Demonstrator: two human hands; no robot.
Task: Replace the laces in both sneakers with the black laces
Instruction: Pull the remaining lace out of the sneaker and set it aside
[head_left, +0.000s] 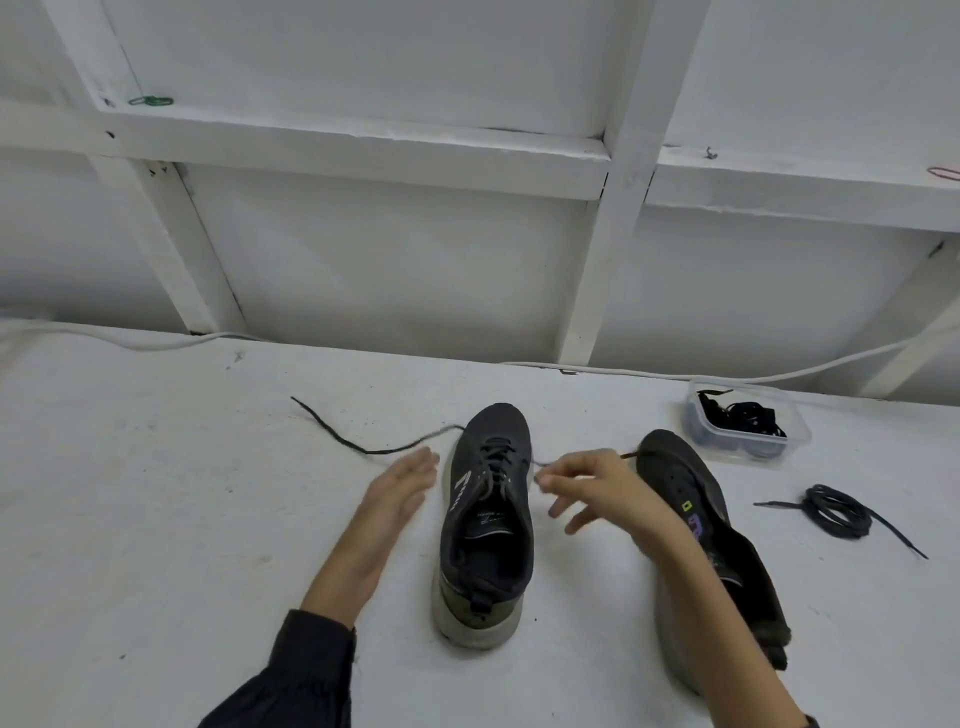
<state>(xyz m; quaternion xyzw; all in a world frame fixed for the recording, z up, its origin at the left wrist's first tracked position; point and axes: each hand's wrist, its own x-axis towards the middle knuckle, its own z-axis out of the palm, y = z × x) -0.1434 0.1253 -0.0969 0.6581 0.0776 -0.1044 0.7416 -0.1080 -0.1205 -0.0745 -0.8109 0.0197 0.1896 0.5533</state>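
A dark grey laced sneaker (485, 519) stands upright on its pale sole on the white worktop, toe pointing away and heel nearest the viewer, with an olive patch at the heel. A black lace (493, 462) crisscrosses its eyelets. One loose end trails out to the left of the sneaker in a shallow curve across the worktop. The other end runs out to the right, pinched in the right hand (592, 483). Just to the right of the laced sneaker, a second sneaker (670, 457) of the same dark colour lies tipped onto its side, partly hidden by the arm. Farther right lies a coiled black lace (836, 512). Beyond it, more black laces (748, 415) sit bundled in a clear tub (800, 431).
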